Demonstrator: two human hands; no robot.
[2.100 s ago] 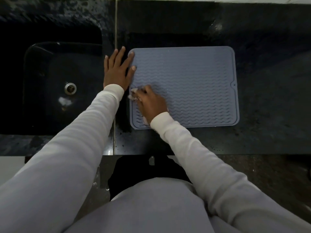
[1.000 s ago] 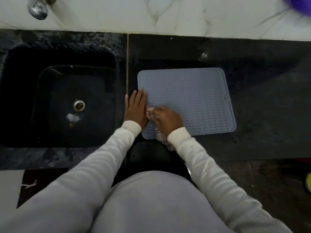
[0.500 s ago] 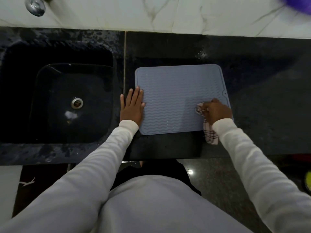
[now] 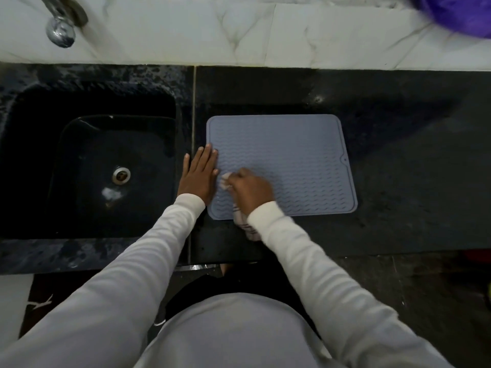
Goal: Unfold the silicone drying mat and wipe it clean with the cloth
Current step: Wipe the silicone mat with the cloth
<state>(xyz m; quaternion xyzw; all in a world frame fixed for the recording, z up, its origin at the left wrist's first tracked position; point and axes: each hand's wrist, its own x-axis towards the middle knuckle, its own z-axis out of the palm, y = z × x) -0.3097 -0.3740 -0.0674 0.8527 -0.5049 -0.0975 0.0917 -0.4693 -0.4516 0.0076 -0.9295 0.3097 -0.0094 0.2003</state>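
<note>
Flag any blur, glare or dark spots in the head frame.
Head view: dim overall; right hand and cloth motion-blurred, left hand sharper; sink nearly black apart from the drain; glare on the tap; purple object smeared; mat ridges readable; wide-angle bends the counter edge.

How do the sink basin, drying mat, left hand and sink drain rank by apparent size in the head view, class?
1. Sink basin
2. Drying mat, somewhat smaller than the basin
3. Left hand, nearer the camera perhaps, so slightly flattered
4. Sink drain
</note>
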